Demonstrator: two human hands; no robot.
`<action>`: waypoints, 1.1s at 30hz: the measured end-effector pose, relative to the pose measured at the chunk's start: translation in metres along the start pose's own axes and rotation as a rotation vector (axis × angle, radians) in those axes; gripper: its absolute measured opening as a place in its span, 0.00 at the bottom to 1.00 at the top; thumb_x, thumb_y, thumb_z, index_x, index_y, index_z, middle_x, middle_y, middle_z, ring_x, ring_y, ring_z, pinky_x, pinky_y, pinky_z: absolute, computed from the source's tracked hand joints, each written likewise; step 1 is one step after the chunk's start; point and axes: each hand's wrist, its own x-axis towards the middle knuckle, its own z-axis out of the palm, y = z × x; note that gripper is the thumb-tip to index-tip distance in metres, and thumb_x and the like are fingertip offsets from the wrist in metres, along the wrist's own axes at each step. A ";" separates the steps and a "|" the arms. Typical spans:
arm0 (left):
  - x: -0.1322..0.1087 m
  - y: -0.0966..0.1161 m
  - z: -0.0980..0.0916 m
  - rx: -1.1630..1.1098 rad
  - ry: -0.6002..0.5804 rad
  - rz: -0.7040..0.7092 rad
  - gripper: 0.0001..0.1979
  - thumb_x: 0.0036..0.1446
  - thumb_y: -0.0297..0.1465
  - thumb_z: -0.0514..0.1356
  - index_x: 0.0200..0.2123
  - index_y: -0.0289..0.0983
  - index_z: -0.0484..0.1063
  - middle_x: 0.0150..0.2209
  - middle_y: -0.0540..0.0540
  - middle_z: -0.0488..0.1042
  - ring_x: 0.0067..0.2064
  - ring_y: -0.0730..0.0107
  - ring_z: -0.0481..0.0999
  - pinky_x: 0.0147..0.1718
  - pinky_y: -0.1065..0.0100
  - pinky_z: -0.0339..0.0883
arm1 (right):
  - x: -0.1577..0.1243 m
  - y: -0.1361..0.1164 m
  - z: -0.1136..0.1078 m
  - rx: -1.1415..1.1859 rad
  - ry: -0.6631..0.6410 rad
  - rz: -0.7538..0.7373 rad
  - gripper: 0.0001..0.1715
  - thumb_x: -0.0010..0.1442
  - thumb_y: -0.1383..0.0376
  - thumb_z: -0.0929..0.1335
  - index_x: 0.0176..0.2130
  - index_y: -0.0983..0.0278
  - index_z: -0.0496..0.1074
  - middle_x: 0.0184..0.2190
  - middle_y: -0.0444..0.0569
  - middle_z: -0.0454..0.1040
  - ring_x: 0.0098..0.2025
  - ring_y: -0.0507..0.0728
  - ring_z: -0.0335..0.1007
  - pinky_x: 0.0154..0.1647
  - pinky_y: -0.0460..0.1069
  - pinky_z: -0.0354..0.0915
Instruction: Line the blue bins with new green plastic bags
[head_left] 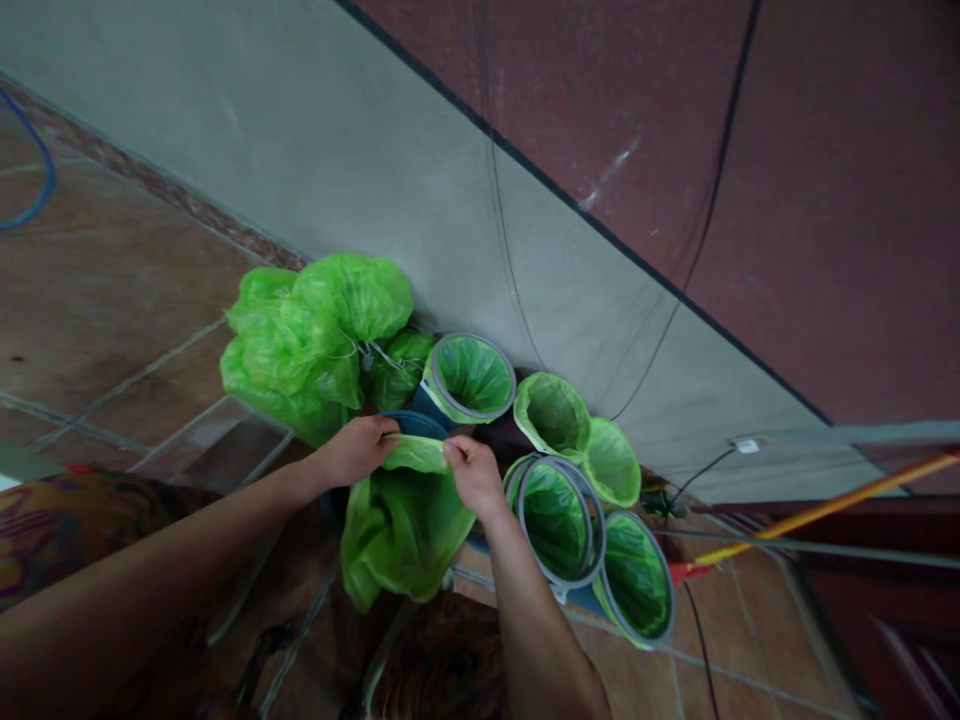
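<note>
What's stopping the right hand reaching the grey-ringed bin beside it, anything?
Probably nothing, so yes: the bin stands right beside the right hand with open space between. Only catch, its fingers are pinched on the green bag, so it would need to let go first.

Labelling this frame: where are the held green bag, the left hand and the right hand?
green bag (405, 525), head view, its hanging middle.
left hand (352, 452), head view, back of hand.
right hand (474, 480), head view, back of hand.
</note>
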 end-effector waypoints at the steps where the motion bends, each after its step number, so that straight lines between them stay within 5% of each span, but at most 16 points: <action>1: 0.001 -0.001 0.000 -0.005 -0.004 -0.001 0.15 0.61 0.34 0.50 0.30 0.38 0.74 0.27 0.48 0.75 0.31 0.67 0.73 0.32 0.68 0.64 | 0.001 0.002 -0.001 0.033 0.020 0.012 0.16 0.64 0.60 0.63 0.33 0.63 0.77 0.26 0.44 0.75 0.30 0.54 0.69 0.35 0.47 0.63; 10: 0.002 0.001 -0.002 -0.120 0.012 0.006 0.17 0.61 0.38 0.50 0.34 0.37 0.75 0.30 0.47 0.77 0.32 0.67 0.74 0.32 0.68 0.65 | 0.001 0.000 -0.003 0.077 0.014 0.039 0.17 0.61 0.56 0.63 0.30 0.63 0.75 0.25 0.44 0.74 0.30 0.54 0.68 0.34 0.48 0.61; 21: 0.001 0.003 0.003 -0.293 0.061 -0.056 0.21 0.60 0.47 0.50 0.23 0.39 0.65 0.20 0.53 0.60 0.24 0.72 0.62 0.23 0.70 0.55 | 0.000 -0.005 -0.004 0.264 -0.066 0.029 0.18 0.57 0.51 0.68 0.34 0.63 0.75 0.28 0.44 0.75 0.31 0.54 0.68 0.37 0.48 0.65; 27: 0.002 0.003 -0.005 -0.163 0.137 -0.046 0.20 0.61 0.44 0.48 0.22 0.40 0.64 0.20 0.52 0.62 0.24 0.71 0.64 0.25 0.68 0.56 | -0.003 -0.009 -0.008 0.284 -0.314 0.084 0.22 0.45 0.62 0.75 0.42 0.64 0.77 0.32 0.42 0.77 0.34 0.55 0.71 0.38 0.49 0.66; 33: 0.001 0.002 -0.009 0.058 0.166 -0.083 0.17 0.63 0.38 0.48 0.28 0.39 0.71 0.24 0.47 0.73 0.28 0.66 0.73 0.30 0.67 0.60 | -0.001 0.002 -0.009 0.053 -0.246 0.069 0.26 0.46 0.68 0.75 0.47 0.61 0.77 0.41 0.45 0.81 0.42 0.58 0.76 0.49 0.53 0.68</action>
